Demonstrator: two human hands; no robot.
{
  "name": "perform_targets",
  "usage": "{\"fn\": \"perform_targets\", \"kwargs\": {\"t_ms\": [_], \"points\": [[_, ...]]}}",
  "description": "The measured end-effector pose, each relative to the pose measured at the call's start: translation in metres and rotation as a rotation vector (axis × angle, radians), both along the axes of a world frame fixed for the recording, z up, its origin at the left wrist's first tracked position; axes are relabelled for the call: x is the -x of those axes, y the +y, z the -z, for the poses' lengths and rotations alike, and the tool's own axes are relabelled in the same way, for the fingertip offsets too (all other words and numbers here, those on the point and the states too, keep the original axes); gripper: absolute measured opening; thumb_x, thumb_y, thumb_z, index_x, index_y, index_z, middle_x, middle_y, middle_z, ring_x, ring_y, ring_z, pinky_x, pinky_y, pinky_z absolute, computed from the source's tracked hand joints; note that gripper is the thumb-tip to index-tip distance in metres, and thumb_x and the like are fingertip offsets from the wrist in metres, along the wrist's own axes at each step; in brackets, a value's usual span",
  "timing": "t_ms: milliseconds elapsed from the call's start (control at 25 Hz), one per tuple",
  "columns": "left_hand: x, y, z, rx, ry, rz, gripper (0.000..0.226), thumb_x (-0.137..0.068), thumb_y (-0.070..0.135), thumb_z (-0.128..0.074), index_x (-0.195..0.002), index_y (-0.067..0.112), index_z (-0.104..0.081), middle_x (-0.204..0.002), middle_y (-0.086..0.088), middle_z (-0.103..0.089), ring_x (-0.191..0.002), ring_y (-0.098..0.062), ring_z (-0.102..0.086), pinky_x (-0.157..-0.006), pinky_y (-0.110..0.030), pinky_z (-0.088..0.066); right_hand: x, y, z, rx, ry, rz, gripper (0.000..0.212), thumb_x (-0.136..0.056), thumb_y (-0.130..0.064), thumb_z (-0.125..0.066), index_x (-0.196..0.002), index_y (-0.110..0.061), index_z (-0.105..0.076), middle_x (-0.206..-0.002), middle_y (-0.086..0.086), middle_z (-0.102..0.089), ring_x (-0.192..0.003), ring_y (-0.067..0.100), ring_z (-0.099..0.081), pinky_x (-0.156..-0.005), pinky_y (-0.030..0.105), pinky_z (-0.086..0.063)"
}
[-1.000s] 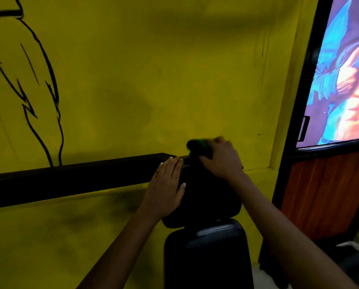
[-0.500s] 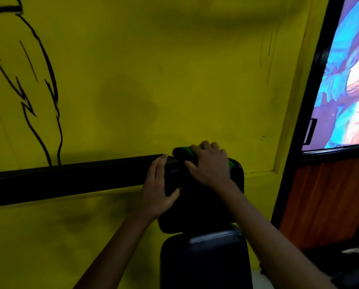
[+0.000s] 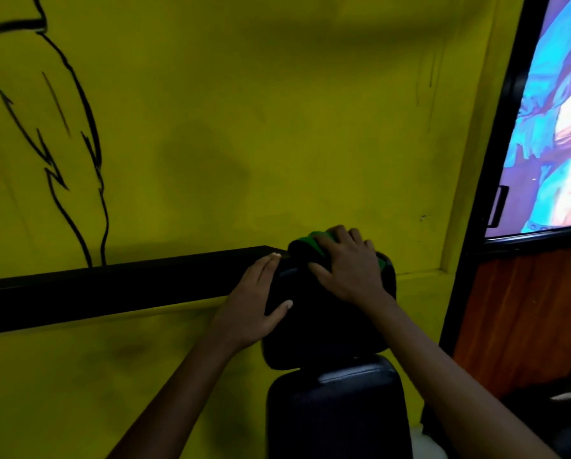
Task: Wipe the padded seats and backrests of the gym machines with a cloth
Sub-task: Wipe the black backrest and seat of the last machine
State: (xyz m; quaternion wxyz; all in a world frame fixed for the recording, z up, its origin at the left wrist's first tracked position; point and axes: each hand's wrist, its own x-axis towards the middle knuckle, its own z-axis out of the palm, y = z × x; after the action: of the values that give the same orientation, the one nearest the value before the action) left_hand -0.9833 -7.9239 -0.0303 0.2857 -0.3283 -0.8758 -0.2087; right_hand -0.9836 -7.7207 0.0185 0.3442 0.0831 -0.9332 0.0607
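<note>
The green cloth (image 3: 313,241) sits bunched on the top edge of the black backrest pad (image 3: 327,323), under the right hand (image 3: 347,270), whose grip is curled over and clasping it. It is soft and light, so it will crumple and slide unless pressed flat with the palm. The left hand (image 3: 254,303) grips the pad's left edge, thumb on the front face, steadying it. The pad looks smooth, probably vinyl, though the dim light leaves that unsure. The seat pad (image 3: 337,409) lies just below the backrest pad.
</note>
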Motion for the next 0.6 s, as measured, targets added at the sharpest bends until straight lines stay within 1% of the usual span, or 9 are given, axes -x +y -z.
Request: {"fn": "perform_targets", "kwargs": {"t_ms": [80,120,200,240,320,400,480,520,600], "points": [[0.002,0.002,-0.003,0.04,0.044,-0.029,0.078,-0.09,0.058,-0.036,-0.147,0.006,-0.031,-0.148,-0.009,-0.037,-0.138,-0.021,-0.032,-0.11,-0.028,-0.028,0.002,0.026,-0.003,0.063,-0.014,-0.044,0.072,-0.072,-0.061,-0.032,-0.124,-0.019,-0.059,-0.114,0.012,-0.056,-0.104,0.034,-0.05,-0.08,0.042,-0.042],[0.005,0.004,-0.007,0.097,0.116,-0.043,0.075,-0.092,0.058,-0.033,-0.145,0.004,-0.034,-0.147,-0.011,-0.04,-0.135,-0.023,-0.036,-0.109,-0.03,-0.03,0.004,0.042,-0.002,0.151,-0.035,0.009,0.068,-0.075,-0.06,-0.036,-0.126,-0.019,-0.058,-0.115,0.011,-0.056,-0.106,0.033,-0.049,-0.079,0.041,-0.043],[0.013,0.011,-0.018,0.279,0.279,-0.027,0.069,-0.096,0.052,-0.028,-0.14,0.001,-0.042,-0.139,-0.013,-0.049,-0.128,-0.026,-0.047,-0.106,-0.037,-0.036,0.006,0.064,0.004,0.458,-0.029,0.127,0.057,-0.084,-0.049,-0.051,-0.13,-0.014,-0.054,-0.118,0.014,-0.053,-0.11,0.034,-0.048,-0.082,0.041,-0.042],[0.017,0.018,-0.023,0.367,0.343,-0.005,0.067,-0.095,0.049,-0.03,-0.138,0.0,-0.045,-0.136,-0.014,-0.052,-0.124,-0.027,-0.052,-0.105,-0.04,-0.038,0.007,0.068,0.01,0.617,-0.007,0.146,0.056,-0.086,-0.044,-0.055,-0.131,-0.011,-0.052,-0.119,0.016,-0.052,-0.111,0.035,-0.048,-0.084,0.042,-0.042],[0.025,0.036,-0.031,0.472,0.415,0.026,0.065,-0.091,0.045,-0.033,-0.134,0.0,-0.049,-0.132,-0.013,-0.057,-0.12,-0.026,-0.056,-0.102,-0.041,-0.042,0.004,0.067,0.027,0.826,0.031,0.112,0.056,-0.088,-0.038,-0.057,-0.134,-0.008,-0.047,-0.122,0.017,-0.05,-0.114,0.034,-0.048,-0.089,0.044,-0.043],[0.032,0.051,-0.034,0.502,0.45,0.033,0.066,-0.089,0.046,-0.034,-0.133,0.0,-0.051,-0.129,-0.013,-0.059,-0.117,-0.025,-0.058,-0.098,-0.039,-0.046,-0.002,0.072,0.051,1.081,0.042,0.056,0.054,-0.089,-0.035,-0.055,-0.135,-0.009,-0.046,-0.124,0.015,-0.052,-0.114,0.029,-0.05,-0.093,0.044,-0.043],[0.033,0.062,-0.033,0.498,0.464,0.03,0.067,-0.09,0.049,-0.034,-0.133,0.0,-0.051,-0.127,-0.013,-0.06,-0.113,-0.026,-0.06,-0.094,-0.037,-0.049,-0.014,0.08,0.082,1.432,-0.003,0.058,0.039,-0.091,-0.031,-0.052,-0.125,-0.011,-0.054,-0.118,0.015,-0.058,-0.112,0.033,-0.055,-0.089,0.046,-0.045],[0.033,0.064,-0.032,0.495,0.468,0.024,0.068,-0.09,0.05,-0.034,-0.132,0.0,-0.052,-0.126,-0.014,-0.061,-0.111,-0.027,-0.061,-0.092,-0.037,-0.05,-0.023,0.083,0.1,1.547,-0.067,0.07,0.029,-0.094,-0.028,-0.051,-0.117,-0.011,-0.057,-0.112,0.016,-0.06,-0.107,0.036,-0.057,-0.085,0.045,-0.046],[0.034,0.066,-0.03,0.493,0.503,0.003,0.068,-0.09,0.05,-0.035,-0.131,-0.002,-0.053,-0.124,-0.015,-0.061,-0.109,-0.028,-0.061,-0.09,-0.036,-0.051,-0.035,0.084,0.114,1.608,-0.223,0.089,0.019,-0.098,-0.021,-0.045,-0.108,-0.01,-0.057,-0.102,0.016,-0.061,-0.097,0.036,-0.059,-0.078,0.043,-0.046]]}}
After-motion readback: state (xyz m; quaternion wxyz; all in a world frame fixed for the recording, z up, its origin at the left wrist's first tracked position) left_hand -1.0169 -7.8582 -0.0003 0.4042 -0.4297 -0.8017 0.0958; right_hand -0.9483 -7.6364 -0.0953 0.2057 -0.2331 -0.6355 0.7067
